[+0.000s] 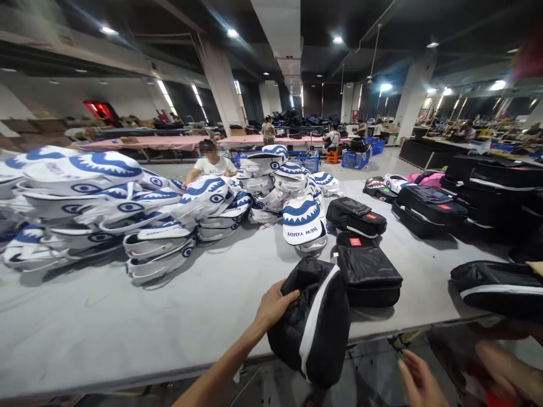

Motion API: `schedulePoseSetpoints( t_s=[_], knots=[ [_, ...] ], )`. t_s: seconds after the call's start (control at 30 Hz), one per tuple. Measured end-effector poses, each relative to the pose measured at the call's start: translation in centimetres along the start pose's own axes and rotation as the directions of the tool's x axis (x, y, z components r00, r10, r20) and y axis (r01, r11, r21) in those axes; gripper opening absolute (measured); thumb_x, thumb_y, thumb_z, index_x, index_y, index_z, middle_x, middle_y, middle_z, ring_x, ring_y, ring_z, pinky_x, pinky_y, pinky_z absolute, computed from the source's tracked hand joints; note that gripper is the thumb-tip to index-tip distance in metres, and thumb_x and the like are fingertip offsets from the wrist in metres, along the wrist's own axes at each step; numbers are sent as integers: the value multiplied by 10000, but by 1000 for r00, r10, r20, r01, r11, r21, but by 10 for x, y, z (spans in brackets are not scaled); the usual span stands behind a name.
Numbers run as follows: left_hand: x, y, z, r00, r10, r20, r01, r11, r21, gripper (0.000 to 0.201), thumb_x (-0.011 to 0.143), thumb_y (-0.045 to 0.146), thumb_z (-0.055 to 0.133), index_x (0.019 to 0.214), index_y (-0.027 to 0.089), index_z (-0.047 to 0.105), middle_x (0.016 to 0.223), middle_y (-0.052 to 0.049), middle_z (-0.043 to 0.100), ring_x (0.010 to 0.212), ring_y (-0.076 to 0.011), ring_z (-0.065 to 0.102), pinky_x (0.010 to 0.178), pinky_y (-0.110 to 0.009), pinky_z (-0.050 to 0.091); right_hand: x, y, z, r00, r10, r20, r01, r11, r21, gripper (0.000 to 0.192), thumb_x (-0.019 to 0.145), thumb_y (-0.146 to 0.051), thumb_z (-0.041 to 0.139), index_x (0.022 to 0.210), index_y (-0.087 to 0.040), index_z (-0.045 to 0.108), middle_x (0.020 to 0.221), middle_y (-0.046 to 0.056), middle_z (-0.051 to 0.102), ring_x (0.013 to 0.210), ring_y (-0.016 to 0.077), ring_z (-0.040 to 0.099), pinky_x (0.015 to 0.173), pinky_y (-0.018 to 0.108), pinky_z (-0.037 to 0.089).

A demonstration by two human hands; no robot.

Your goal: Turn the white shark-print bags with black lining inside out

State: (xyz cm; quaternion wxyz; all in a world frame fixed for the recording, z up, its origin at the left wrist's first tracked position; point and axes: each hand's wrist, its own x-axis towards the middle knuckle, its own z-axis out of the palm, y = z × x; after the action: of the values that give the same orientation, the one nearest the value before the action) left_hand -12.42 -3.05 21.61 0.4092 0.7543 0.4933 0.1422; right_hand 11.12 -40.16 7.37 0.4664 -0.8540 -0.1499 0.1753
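Note:
My left hand [274, 308] grips the top of a black backpack with a white stripe [314, 325], which hangs over the near edge of the grey table [127, 322]. My right hand [419, 381] is low at the bottom right, fingers apart, holding nothing, below the table edge. Just behind the held bag lies a flat black bag with a red label [367, 271].
White and blue shark-print backpacks [127, 209] are piled across the left and middle of the table. Black bags [428, 209] lie at the right. A person in a white shirt [210, 164] sits at the far side. More people and blue crates stand in the background.

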Motion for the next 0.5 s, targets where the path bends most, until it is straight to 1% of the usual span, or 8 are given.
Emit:
schedulePoseSetpoints(
  t_s=[0.03, 0.07, 0.17, 0.23, 0.3, 0.37, 0.43, 0.5],
  knots=[
    [-1, -4, 5, 1000, 16, 9, -16, 1000, -5, 411, 846, 445, 706, 1198, 264, 816, 1211, -70, 855, 1175, -354, 756, 971, -404, 515, -3, -18, 17, 993, 11, 118, -11, 1000, -4, 779, 788, -906, 642, 1238, -288, 792, 1274, 152, 820, 1175, 408, 793, 931, 519, 694],
    [-3, -6, 7, 999, 36, 12, -36, 999, -6, 400, 856, 452, 712, 1198, 272, 813, 1225, -68, 853, 1185, -357, 753, 976, -410, 511, -7, -37, 33, 984, -29, 175, 30, 1000, -1, 785, 818, -885, 623, 1297, -283, 781, 1334, 148, 804, 1212, 401, 779, 972, 519, 679],
    [-2, -6, 9, 998, 67, 18, -67, 997, -29, 363, 849, 466, 742, 1138, 258, 814, 1197, -89, 855, 1166, -376, 752, 958, -427, 503, -25, -90, 70, 932, -207, 296, 195, 978, 72, 769, 937, -825, 587, 1442, -260, 712, 1462, 144, 746, 1290, 365, 742, 1112, 523, 620],
    [5, -6, 11, 997, 69, 17, -67, 996, -65, 340, 849, 500, 751, 1073, 250, 805, 1120, -87, 854, 1107, -370, 755, 916, -423, 501, -33, -115, 86, 888, -291, 356, 265, 957, 119, 743, 991, -790, 578, 1508, -263, 667, 1535, 133, 704, 1370, 348, 699, 1184, 531, 578],
    [12, -7, 16, 997, 76, 4, -75, 991, -107, 329, 859, 533, 748, 1021, 250, 789, 1050, -68, 843, 1047, -346, 751, 879, -409, 498, -38, -130, 97, 855, -326, 403, 291, 945, 147, 758, 1017, -774, 576, 1577, -265, 615, 1592, 132, 663, 1443, 346, 653, 1243, 545, 534],
    [17, -7, 24, 997, 75, -11, -76, 985, -157, 333, 868, 542, 747, 1028, 253, 782, 1038, -54, 831, 1023, -325, 742, 868, -397, 499, -40, -139, 103, 839, -341, 423, 304, 940, 156, 804, 1017, -778, 591, 1632, -262, 563, 1645, 141, 617, 1499, 363, 606, 1268, 563, 507],
    [21, -5, 33, 997, 68, -26, -72, 973, -219, 348, 874, 530, 750, 1086, 255, 779, 1079, -52, 826, 1030, -314, 738, 877, -391, 505, -40, -145, 109, 847, -346, 405, 312, 938, 148, 823, 1023, -776, 598, 1665, -266, 520, 1685, 147, 571, 1546, 376, 554, 1268, 568, 498],
    [26, -3, 42, 997, 64, -49, -75, 958, -277, 345, 878, 521, 755, 1091, 249, 762, 1087, -59, 819, 1015, -307, 736, 876, -389, 511, -35, -148, 115, 867, -350, 354, 320, 937, 143, 780, 1058, -761, 550, 1659, -264, 510, 1665, 155, 577, 1540, 364, 546, 1253, 555, 500]
  ],
)
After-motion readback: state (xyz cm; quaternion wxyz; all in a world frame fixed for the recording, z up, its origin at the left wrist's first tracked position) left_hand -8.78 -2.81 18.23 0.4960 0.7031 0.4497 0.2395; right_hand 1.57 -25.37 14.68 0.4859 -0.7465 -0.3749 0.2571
